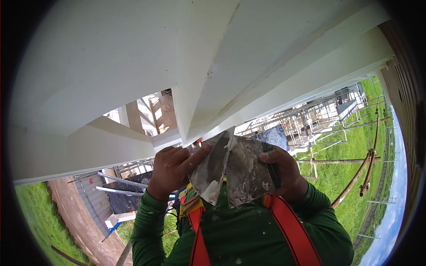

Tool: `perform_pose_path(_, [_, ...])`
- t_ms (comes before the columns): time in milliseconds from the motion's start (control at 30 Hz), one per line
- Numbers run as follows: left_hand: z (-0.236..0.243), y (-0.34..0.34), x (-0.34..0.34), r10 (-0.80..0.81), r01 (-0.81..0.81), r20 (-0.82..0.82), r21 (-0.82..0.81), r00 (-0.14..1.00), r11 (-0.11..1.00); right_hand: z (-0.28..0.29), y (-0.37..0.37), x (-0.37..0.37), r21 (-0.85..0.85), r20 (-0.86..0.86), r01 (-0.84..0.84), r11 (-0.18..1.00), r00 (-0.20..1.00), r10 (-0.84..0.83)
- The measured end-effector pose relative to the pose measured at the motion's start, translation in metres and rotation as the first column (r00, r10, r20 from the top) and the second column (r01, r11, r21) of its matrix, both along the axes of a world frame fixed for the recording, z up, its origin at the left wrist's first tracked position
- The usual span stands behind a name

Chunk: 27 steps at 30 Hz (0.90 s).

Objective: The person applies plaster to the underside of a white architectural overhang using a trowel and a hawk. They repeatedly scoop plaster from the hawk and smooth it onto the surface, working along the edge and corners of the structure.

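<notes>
In front of my chest my two hands hold two flat, grey, putty-smeared scraper blades close together. My left hand (pixel 171 170) is closed on the left scraper (pixel 207 166), its index finger stretched along the blade's face. White filler shows along this blade's edge and at its lower corner. My right hand (pixel 289 173) grips the right scraper (pixel 248 170) by its dark outer edge, the thumb lying on top. The two blades meet or overlap along a slanting line; I cannot tell whether they touch. Any handles are hidden.
A white-painted beam and panel (pixel 111 57) hang overhead and ahead. Red harness straps (pixel 293 230) cross my green-sleeved body. Scaffolding (pixel 310 128) stands beyond on the right, with rusty poles (pixel 355 177) nearer. Grass (pixel 328 177) and a dirt strip (pixel 73 217) lie below.
</notes>
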<state>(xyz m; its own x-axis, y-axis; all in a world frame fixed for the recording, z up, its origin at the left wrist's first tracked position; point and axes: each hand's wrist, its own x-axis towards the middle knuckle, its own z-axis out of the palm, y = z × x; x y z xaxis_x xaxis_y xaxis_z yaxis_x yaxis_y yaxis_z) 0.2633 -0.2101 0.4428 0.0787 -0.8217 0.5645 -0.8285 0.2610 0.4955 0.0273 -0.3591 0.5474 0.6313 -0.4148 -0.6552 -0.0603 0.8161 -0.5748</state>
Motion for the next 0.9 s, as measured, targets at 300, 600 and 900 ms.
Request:
perform_pose_path(300, [0.007,0.000,-0.013,0.065,-0.071,-0.035,-0.208,0.997,0.976,0.085,-0.037,-0.027,-0.738,0.452,0.444,0.508,0.884,-0.117])
perform_pose_path(600, [-0.059,0.031,-0.056,0.245,-0.260,-0.330,-0.001,0.912,0.966,0.225,-0.102,-0.018,-0.185,0.433,-0.276,-0.943,0.839,-0.330])
perform_pose_path(900, [-0.111,0.045,-0.073,0.210,-0.234,-0.513,0.019,0.832,0.972,0.235,-0.130,0.020,0.129,0.394,-0.355,-0.926,0.876,-0.280])
